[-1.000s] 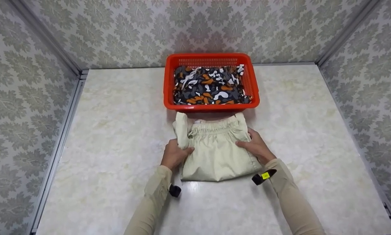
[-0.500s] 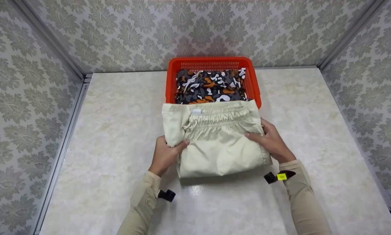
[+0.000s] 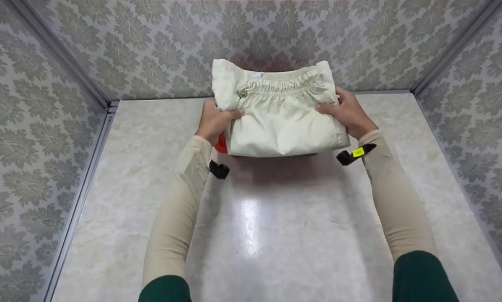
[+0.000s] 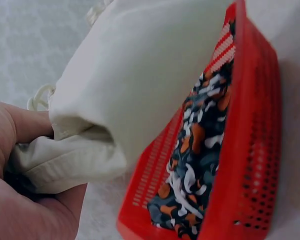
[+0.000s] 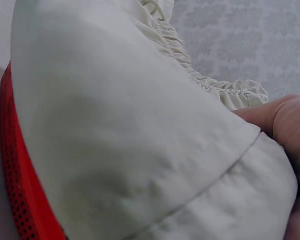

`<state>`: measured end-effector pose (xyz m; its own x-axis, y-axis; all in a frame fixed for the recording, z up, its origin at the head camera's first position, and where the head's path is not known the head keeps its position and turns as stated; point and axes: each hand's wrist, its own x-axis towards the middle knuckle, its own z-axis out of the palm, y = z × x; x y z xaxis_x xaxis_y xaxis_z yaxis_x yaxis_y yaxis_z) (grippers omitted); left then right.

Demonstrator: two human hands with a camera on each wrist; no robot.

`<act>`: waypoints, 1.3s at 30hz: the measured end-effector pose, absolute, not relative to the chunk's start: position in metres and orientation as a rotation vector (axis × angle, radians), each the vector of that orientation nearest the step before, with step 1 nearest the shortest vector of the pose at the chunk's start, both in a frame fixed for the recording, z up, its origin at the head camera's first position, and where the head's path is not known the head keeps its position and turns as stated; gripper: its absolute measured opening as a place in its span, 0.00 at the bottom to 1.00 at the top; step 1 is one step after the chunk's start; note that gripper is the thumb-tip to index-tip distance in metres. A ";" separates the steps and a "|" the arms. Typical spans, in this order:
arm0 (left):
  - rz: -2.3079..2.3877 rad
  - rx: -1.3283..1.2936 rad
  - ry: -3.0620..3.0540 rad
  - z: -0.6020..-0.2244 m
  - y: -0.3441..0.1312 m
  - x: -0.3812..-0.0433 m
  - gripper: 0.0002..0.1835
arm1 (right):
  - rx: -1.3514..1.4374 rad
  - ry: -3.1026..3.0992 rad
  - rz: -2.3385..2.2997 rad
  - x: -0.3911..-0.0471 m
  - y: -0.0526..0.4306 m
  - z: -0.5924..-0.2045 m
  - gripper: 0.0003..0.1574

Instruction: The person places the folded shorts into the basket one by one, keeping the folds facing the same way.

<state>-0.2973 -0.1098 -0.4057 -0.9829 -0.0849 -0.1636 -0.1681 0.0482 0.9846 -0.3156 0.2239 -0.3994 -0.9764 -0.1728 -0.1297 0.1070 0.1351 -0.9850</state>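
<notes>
Cream folded trousers (image 3: 284,121) with a gathered elastic waistband hang in the air between both hands, over the red basket (image 3: 221,144). The left hand (image 3: 217,119) grips their left side, thumb on top; the right hand (image 3: 349,112) holds the right side the same way. In the head view the cloth hides nearly all of the basket. From the left wrist, the basket (image 4: 260,130) shows its slotted walls, and inside lies a black, orange and white patterned garment (image 4: 190,165) with a white drawstring. The trousers (image 5: 130,130) fill most of the right wrist view.
A pale marbled table (image 3: 276,235) lies beneath, with a bright light reflection near its middle. Patterned wallpapered walls (image 3: 167,46) stand behind and at both sides, with metal framing along the corners.
Both hands have lifted the folded trousers off the table and carried them forward over the basket. The patterned garment and most of the basket are now covered in the head view.
</notes>
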 end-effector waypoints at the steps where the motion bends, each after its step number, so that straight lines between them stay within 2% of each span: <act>1: 2.103 -0.287 2.215 -0.408 -0.109 -0.305 0.24 | -0.025 2.229 -1.894 -0.323 0.223 -0.402 0.38; 6: 1.914 -0.371 2.287 -0.431 -0.102 -0.335 0.21 | 0.080 2.384 -1.701 -0.347 0.218 -0.426 0.35; 12: 1.536 -0.417 2.488 -0.467 -0.098 -0.348 0.17 | 0.004 2.606 -1.507 -0.355 0.209 -0.464 0.30; 14: 1.334 -0.386 2.591 -0.475 -0.095 -0.346 0.20 | -0.004 2.752 -1.304 -0.354 0.205 -0.471 0.30; 16: 1.093 -0.324 2.733 -0.475 -0.090 -0.340 0.27 | -0.053 2.927 -1.047 -0.351 0.199 -0.472 0.30; 20: 0.659 -0.045 3.065 -0.464 -0.079 -0.322 0.40 | -0.270 3.178 -0.642 -0.339 0.182 -0.463 0.36; 22: 0.476 0.162 3.148 -0.459 -0.074 -0.315 0.41 | -0.376 3.176 -0.565 -0.334 0.175 -0.458 0.44; 24: 0.340 0.331 3.129 -0.459 -0.070 -0.314 0.38 | -0.428 3.088 -0.521 -0.332 0.171 -0.458 0.51; 26: 0.273 0.403 3.013 -0.463 -0.065 -0.319 0.38 | -0.431 2.983 -0.442 -0.334 0.170 -0.463 0.55; 33: 0.381 0.243 2.622 -0.476 -0.057 -0.339 0.52 | -0.349 2.698 -0.342 -0.352 0.176 -0.489 0.63; 39: 0.356 0.173 2.551 -0.486 -0.059 -0.358 0.56 | -0.314 2.567 -0.311 -0.366 0.167 -0.492 0.67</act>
